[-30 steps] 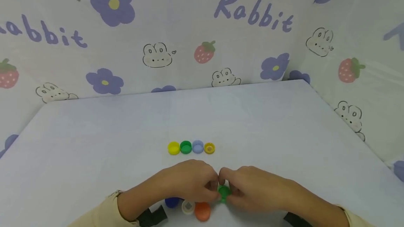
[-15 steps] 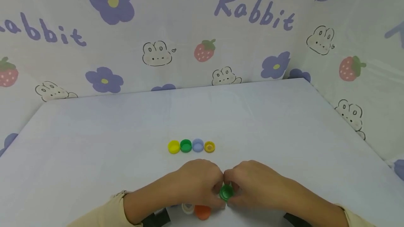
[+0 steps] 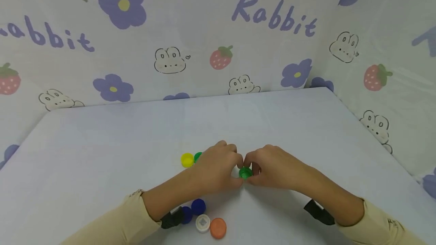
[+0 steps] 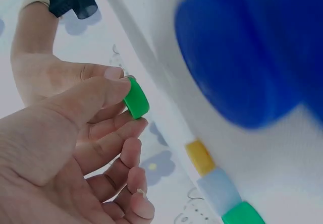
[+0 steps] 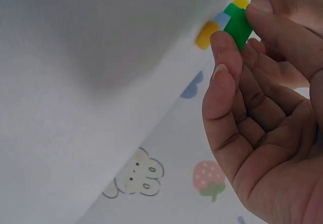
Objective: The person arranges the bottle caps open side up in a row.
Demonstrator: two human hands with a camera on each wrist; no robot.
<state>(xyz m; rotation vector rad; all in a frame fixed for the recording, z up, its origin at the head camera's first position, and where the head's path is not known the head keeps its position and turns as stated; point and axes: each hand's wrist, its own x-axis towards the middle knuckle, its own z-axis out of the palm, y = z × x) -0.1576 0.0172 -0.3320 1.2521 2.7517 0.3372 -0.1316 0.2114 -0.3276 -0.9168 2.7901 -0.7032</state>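
A green bottle cap [image 3: 245, 173] is held between both hands, its hollow side up. My left hand [image 3: 218, 169] pinches its left side with thumb and finger. On the other side my right hand [image 3: 279, 167] pinches it too, and the fingertips of the two hands nearly meet. In the left wrist view the held green cap [image 4: 137, 99] is seen edge-on. Just beyond the left hand lie a yellow cap [image 3: 187, 160] and a second green cap [image 3: 198, 157]. The left hand hides the light blue cap [image 4: 219, 189] and gold cap [image 4: 200, 158] from the head view.
Nearer the body lie two dark blue caps [image 3: 198, 207], a white cap [image 3: 203, 223] and an orange cap [image 3: 218, 228]. Black straps [image 3: 319, 212] are on both wrists. The white table [image 3: 102, 143] meets a printed cloth backdrop [image 3: 194, 18].
Both hands have moved forward with the green cap, from beside the orange cap to near the row's right end. The dark blue caps have come back into view.
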